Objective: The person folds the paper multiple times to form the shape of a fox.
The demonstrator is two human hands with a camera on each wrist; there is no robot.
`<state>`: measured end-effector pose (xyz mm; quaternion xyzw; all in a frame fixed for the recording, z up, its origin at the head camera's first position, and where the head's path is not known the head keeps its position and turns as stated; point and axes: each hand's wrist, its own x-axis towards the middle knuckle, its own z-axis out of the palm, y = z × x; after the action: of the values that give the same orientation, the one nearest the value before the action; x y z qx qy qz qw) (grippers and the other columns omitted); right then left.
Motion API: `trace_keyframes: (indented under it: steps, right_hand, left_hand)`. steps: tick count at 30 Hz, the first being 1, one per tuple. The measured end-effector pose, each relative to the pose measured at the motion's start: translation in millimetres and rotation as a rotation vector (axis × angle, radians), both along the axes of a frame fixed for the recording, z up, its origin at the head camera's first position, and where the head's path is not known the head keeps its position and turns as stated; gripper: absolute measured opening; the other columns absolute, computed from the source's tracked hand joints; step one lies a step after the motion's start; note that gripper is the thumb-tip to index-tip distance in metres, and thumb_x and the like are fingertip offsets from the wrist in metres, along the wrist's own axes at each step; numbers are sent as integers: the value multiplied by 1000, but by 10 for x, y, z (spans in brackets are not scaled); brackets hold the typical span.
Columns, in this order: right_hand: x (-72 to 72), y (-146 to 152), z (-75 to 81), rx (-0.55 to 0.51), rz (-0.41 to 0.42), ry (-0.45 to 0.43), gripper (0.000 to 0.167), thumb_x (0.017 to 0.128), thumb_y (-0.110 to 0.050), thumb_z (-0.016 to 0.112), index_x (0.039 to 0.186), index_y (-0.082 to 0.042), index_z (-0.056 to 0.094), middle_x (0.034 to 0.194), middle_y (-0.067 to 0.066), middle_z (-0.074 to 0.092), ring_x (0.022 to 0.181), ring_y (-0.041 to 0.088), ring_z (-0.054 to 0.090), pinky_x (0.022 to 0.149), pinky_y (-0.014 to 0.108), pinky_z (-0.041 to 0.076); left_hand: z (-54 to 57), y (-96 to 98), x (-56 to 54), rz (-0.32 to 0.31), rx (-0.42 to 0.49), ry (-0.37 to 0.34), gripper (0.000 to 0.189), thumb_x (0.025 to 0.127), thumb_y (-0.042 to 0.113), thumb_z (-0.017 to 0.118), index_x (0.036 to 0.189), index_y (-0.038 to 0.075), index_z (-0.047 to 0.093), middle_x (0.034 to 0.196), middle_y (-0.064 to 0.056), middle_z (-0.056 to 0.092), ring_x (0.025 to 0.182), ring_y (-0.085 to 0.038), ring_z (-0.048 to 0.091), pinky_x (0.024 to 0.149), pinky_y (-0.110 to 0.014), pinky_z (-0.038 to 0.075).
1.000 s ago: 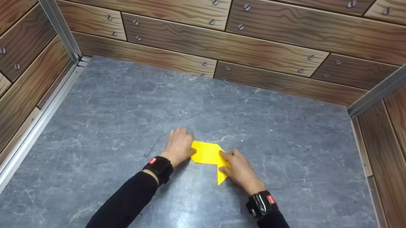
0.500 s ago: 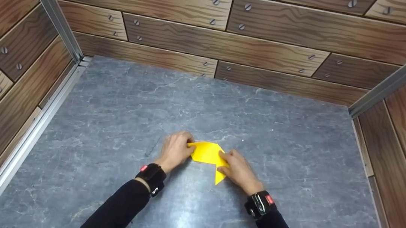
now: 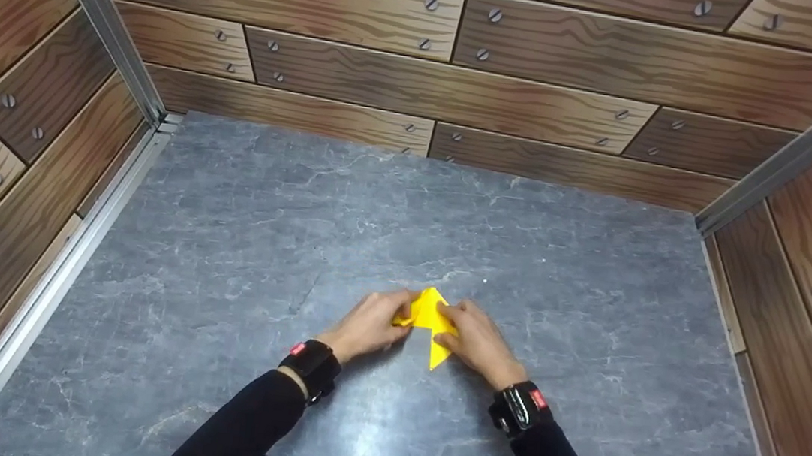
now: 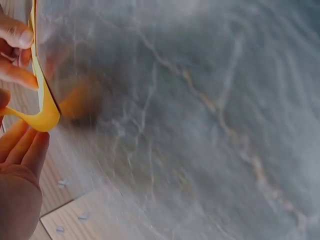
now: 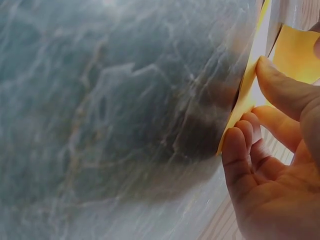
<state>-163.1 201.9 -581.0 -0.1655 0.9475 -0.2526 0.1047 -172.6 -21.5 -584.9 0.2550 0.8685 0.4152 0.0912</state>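
Observation:
A folded piece of yellow paper (image 3: 426, 311) lies on the grey surface between both hands in the head view. My left hand (image 3: 375, 321) pinches its left end, which bends up and over toward the right. In the left wrist view the paper (image 4: 47, 114) curves in a rounded, uncreased loop beside the left hand (image 4: 20, 192). My right hand (image 3: 481, 342) grips the right part, next to a pointed flap that hangs toward the person. The right wrist view has the right hand (image 5: 280, 165) with thumb and fingers at the paper's edge (image 5: 246, 95).
The grey marbled surface (image 3: 288, 200) spreads around the hands. Wood-patterned panels stand at the back (image 3: 363, 65), left (image 3: 28, 165) and right (image 3: 802, 262), with metal posts (image 3: 106, 30) at the corners. A bright glare falls near the front.
The left hand has taken up the paper's left end and moved right with it, bending it over. Less of the flat paper shows. The right hand has stayed nearly still.

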Motion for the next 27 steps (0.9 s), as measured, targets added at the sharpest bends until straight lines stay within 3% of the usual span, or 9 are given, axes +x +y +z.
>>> trace_keyframes:
  steps: [4,6,12,18,21,25,27]
  right_hand:
    - [-4,-9,-4,9,-6,-11,58,89,-15,80,142,1,60,97,5,54,83,19,48,76,38,48]
    - [-4,-12,-4,9,-3,-9,58,89,-15,80,141,1,60,97,5,54,83,19,48,75,38,47]
    - [1,-8,-5,6,-3,1,58,89,-16,80,141,1,60,98,5,54,84,19,49,77,38,48]
    - [3,-6,6,2,4,3,58,90,-15,80,142,2,60,98,5,55,85,19,50,78,39,49]
    - [4,-4,8,-3,11,7,56,90,-14,79,141,2,60,100,7,56,86,21,51,79,40,49]
    - [7,-8,8,-3,17,14,54,91,-12,79,139,4,62,99,9,56,86,23,51,78,42,48]
    - [8,-9,7,0,19,13,53,91,-12,79,139,4,62,99,9,56,86,23,50,78,43,48]
  left_hand:
    - [-25,43,18,-42,-54,38,51,89,1,75,137,-4,59,104,-8,73,85,-13,68,78,-18,56]
    - [-39,55,24,-59,-73,44,63,88,1,75,146,-6,51,94,-3,71,82,-13,67,77,-18,56]
    - [-77,88,19,-76,-103,99,51,89,3,76,137,-5,59,92,-3,70,81,-12,66,79,-20,57]
    - [-82,100,36,-79,-106,105,54,90,5,75,140,-6,58,89,-1,70,77,-10,63,77,-23,57]
    - [-79,107,44,-86,-100,108,44,91,5,74,132,-4,63,94,-5,72,78,-12,65,80,-24,57]
    - [-80,111,56,-99,-102,108,17,90,4,74,106,3,68,125,-17,71,90,-18,70,88,-27,57]
    - [-85,114,59,-105,-106,114,11,90,4,74,95,7,65,132,-19,68,92,-19,70,88,-27,57]
